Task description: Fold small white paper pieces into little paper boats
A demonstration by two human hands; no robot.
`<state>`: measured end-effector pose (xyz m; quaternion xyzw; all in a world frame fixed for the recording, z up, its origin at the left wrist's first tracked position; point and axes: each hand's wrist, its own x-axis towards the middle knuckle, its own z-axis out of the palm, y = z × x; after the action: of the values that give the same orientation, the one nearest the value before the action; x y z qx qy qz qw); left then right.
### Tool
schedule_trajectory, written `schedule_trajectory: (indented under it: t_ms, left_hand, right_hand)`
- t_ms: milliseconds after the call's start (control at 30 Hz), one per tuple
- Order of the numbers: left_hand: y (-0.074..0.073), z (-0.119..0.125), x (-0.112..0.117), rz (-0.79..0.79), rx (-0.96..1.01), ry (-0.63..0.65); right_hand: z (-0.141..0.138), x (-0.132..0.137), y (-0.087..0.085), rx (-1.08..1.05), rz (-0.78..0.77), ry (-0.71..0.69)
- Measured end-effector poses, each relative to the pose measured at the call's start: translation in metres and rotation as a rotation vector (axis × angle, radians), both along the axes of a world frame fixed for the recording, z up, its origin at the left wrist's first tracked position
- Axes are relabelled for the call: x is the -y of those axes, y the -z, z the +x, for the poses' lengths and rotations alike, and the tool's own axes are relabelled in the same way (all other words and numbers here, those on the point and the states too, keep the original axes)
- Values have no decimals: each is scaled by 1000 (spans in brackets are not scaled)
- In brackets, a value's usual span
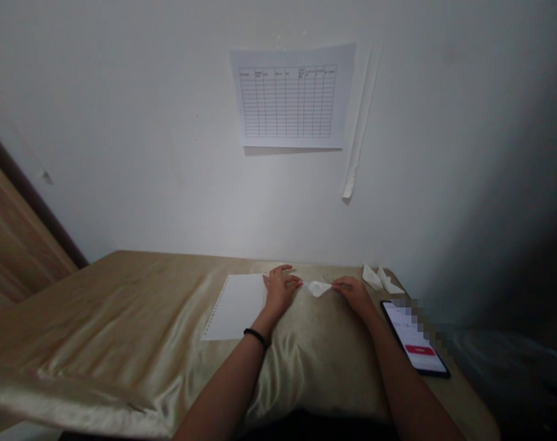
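Observation:
A small folded white paper boat (318,288) is stretched between my two hands, just above or on the gold satin cloth. My left hand (280,288) pinches its left tip between thumb and forefinger, the other fingers spread out over the edge of a loose-leaf sheet (234,306). At the opposite tip, my right hand (352,291) pinches the paper with its fingers curled in. Two more folded white paper pieces (372,277) lie at the back right, beyond my right hand. A black band circles my left wrist.
A phone (416,340) with a lit screen lies near the right edge, beside my right forearm. Gold cloth (135,306) covers the table, wrinkled toward the front left. Behind stands a white wall bearing a printed table sheet (291,98) and a hanging paper strip (358,141).

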<state>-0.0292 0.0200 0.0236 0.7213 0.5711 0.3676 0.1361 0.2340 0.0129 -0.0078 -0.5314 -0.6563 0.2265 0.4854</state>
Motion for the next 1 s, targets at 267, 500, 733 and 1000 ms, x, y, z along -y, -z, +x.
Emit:
schedule_trajectory:
  t_ms: [267, 500, 733, 1000]
  left_hand:
    - [2, 0, -1, -2, -40, -6]
    - [-1, 0, 1, -7, -22, -25]
    - [2, 3, 1, -13, -37, -18]
    - [9, 1, -1, -5, -83, -37]
  right_hand:
    - [-3, 0, 0, 165, 70, -61]
    - [-1, 1, 4, 319, 87, -63]
    - [4, 2, 3, 376, 137, 2]
    - [22, 4, -1, 453, 202, 431]
